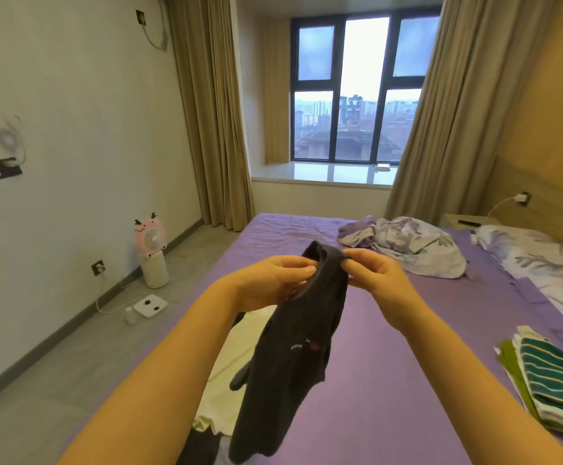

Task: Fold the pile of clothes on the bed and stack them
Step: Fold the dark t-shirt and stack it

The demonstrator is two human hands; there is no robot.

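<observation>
A dark grey garment with small print on it hangs in the air over the purple bed. My left hand grips its collar edge from the left. My right hand pinches the same collar at its top from the right. Beneath the hanging garment lies a pale cream garment with more dark cloth at the bed's near edge. A stack of folded clothes, topped by a teal striped piece over green and white ones, sits at the bed's right side.
A crumpled floral blanket and a floral pillow lie at the head end of the bed. On the floor to the left stand a pink fan on a white base, a white scale and a small bottle.
</observation>
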